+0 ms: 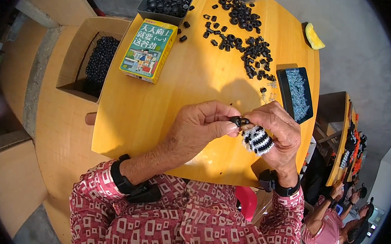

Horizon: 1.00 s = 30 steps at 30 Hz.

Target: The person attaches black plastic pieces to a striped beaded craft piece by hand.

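Observation:
Over the near part of the yellow table, my left hand pinches a small black plastic part between thumb and fingers. Close against it, my right hand grips another small black part at its fingertips. A black-and-white striped knitted piece lies at the fingers of my right hand; whether it is worn on a finger or held cannot be made out. The two black parts meet or nearly meet, and my fingertips hide how they join.
Loose black parts spread across the table's far right. A black tray of small clear pieces, a yellow-green box, a fruit slice and a dark bin stand around. Left is a carton; another person sits lower right.

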Each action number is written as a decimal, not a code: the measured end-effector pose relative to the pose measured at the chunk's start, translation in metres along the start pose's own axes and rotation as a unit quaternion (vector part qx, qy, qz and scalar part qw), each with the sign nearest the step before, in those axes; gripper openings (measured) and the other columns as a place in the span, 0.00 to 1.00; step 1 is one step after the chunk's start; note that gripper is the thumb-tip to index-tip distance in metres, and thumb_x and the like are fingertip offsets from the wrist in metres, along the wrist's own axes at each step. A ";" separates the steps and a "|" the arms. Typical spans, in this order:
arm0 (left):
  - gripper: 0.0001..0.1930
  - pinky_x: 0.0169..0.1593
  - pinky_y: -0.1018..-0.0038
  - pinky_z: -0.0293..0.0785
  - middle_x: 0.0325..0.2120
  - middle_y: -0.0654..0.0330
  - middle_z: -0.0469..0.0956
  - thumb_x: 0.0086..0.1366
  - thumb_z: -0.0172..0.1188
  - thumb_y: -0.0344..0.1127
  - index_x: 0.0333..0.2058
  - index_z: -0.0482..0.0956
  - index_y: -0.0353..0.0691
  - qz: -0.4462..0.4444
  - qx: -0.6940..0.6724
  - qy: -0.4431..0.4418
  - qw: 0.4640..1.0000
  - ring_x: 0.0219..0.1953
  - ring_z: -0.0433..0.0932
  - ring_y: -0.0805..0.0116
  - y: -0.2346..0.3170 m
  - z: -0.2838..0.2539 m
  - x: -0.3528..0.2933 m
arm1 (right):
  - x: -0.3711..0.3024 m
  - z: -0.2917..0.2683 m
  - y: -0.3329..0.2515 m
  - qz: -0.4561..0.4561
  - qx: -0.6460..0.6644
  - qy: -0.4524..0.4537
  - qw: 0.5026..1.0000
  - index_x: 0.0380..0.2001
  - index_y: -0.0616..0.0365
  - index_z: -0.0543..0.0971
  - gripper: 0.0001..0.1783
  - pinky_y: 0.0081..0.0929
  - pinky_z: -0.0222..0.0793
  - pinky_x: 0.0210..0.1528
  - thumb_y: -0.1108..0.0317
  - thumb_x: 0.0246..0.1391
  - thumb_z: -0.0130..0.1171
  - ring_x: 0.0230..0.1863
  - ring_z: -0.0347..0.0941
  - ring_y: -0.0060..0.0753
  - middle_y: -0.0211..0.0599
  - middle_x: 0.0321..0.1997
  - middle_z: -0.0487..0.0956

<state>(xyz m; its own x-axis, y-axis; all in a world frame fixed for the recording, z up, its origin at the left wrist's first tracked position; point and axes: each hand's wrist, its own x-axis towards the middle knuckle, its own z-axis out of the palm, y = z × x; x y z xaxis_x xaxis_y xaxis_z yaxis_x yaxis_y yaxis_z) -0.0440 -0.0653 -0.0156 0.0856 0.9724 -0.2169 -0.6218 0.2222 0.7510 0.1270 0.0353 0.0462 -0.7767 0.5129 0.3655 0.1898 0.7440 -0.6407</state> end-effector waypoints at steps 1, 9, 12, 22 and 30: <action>0.12 0.51 0.77 0.77 0.40 0.58 0.82 0.65 0.60 0.25 0.47 0.76 0.31 0.005 0.000 0.002 1.000 0.43 0.81 0.72 0.000 0.000 0.000 | 0.000 0.000 0.000 0.000 0.000 0.000 1.000 0.35 0.64 0.83 0.17 0.29 0.70 0.33 0.76 0.35 0.70 0.30 0.76 0.35 0.36 0.27 0.79; 0.11 0.50 0.78 0.76 0.38 0.59 0.81 0.66 0.60 0.25 0.46 0.78 0.30 0.012 0.035 0.006 0.999 0.43 0.80 0.74 -0.001 -0.002 -0.002 | 0.005 -0.004 -0.001 -0.013 -0.022 -0.047 0.999 0.34 0.65 0.82 0.17 0.30 0.70 0.32 0.75 0.34 0.69 0.28 0.75 0.37 0.38 0.27 0.79; 0.11 0.49 0.78 0.76 0.38 0.60 0.81 0.66 0.61 0.26 0.46 0.78 0.31 0.007 0.047 -0.003 0.999 0.42 0.80 0.75 -0.003 -0.003 -0.002 | 0.003 -0.006 0.004 -0.016 -0.011 -0.068 0.998 0.34 0.65 0.82 0.17 0.30 0.70 0.31 0.74 0.35 0.70 0.28 0.75 0.37 0.39 0.26 0.79; 0.12 0.47 0.79 0.76 0.37 0.62 0.81 0.65 0.61 0.27 0.46 0.78 0.30 0.013 0.096 -0.006 0.995 0.41 0.78 0.78 -0.001 -0.007 -0.004 | 0.007 -0.009 0.000 -0.089 -0.064 -0.107 0.988 0.35 0.68 0.82 0.19 0.33 0.71 0.34 0.72 0.34 0.67 0.29 0.74 0.41 0.41 0.29 0.78; 0.11 0.46 0.81 0.75 0.38 0.64 0.80 0.66 0.61 0.26 0.46 0.78 0.30 0.080 0.280 0.005 0.957 0.40 0.77 0.80 -0.003 -0.005 -0.005 | 0.006 -0.011 -0.007 -0.126 -0.152 -0.147 0.969 0.36 0.69 0.81 0.20 0.34 0.71 0.33 0.75 0.33 0.65 0.31 0.73 0.42 0.42 0.31 0.76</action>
<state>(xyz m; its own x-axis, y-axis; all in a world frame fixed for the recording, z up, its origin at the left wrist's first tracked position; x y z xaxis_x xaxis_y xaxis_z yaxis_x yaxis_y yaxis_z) -0.0467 -0.0714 -0.0199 0.0138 0.9971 -0.0746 -0.1118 0.0756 0.9909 0.1276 0.0379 0.0598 -0.9505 0.1872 0.2482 0.1045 0.9444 -0.3118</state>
